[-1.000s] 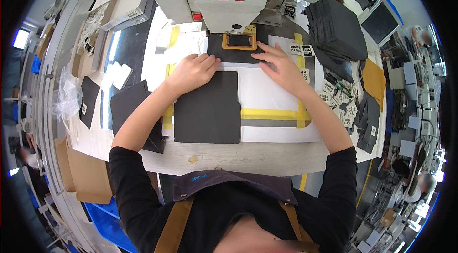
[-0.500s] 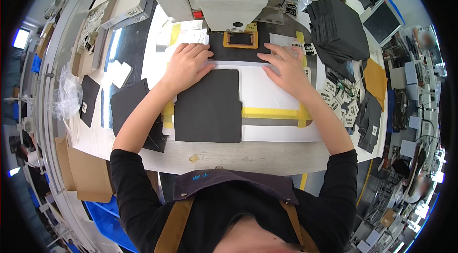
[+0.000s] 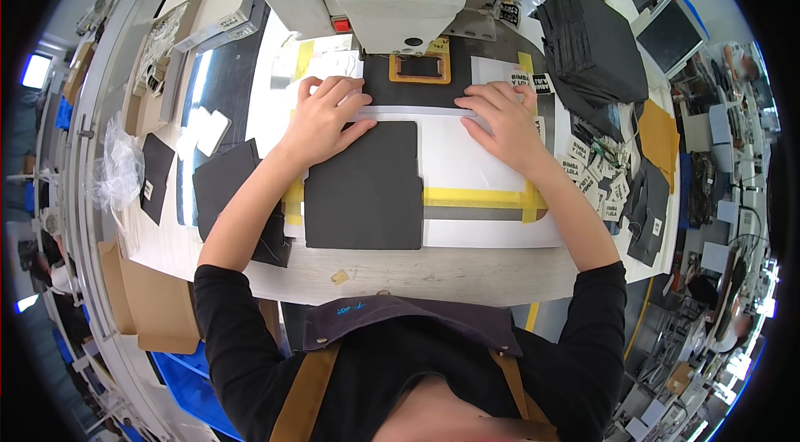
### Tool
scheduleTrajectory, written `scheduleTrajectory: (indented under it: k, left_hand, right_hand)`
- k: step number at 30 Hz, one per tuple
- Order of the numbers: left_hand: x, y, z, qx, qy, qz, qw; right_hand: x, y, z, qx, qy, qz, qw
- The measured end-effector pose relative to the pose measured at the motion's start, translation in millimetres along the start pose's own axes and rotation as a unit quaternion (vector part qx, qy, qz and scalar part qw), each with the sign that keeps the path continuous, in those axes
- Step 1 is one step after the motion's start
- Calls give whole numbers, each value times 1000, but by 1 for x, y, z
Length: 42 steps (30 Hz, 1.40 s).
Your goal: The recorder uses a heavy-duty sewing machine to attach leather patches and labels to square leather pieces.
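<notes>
Left hand [image 3: 325, 119] and right hand [image 3: 504, 124], fingers loosely spread, at side edges of black panel [image 3: 412, 96], either side of orange frame [image 3: 419, 81], room between

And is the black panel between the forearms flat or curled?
Flat: the black panel near the left hand shows an even surface and no lifted corner. Whether it's doubled, I can't tell.

A pale wood-grain table [image 3: 450, 269] carries black panels [image 3: 157, 167] and crumpled clear plastic [image 3: 117, 171]
</notes>
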<state>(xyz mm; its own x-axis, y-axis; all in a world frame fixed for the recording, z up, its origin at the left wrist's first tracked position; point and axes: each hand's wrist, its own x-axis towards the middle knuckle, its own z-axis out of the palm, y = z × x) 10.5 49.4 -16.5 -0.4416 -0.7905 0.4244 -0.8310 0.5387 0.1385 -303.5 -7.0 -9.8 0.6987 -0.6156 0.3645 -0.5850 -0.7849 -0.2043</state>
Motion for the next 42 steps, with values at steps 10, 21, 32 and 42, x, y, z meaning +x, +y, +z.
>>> scheduleTrajectory:
  k: [10,21,32,42]
  left_hand:
    - [-1,0,-1,-9,-22,-14,1000]
    - [-1,2,-1,-30,-1,1,1000]
    - [-1,0,1,-13,-41,6,999]
    - [-1,3,0,9,-18,20,1000]
  right_hand:
    - [-1,0,4,-11,10,-4,1000]
    - [-9,-1,1,-3,8,-9,1000]
    - [3,3,-2,-41,32,-21,998]
    - [7,10,10,-68,31,19,997]
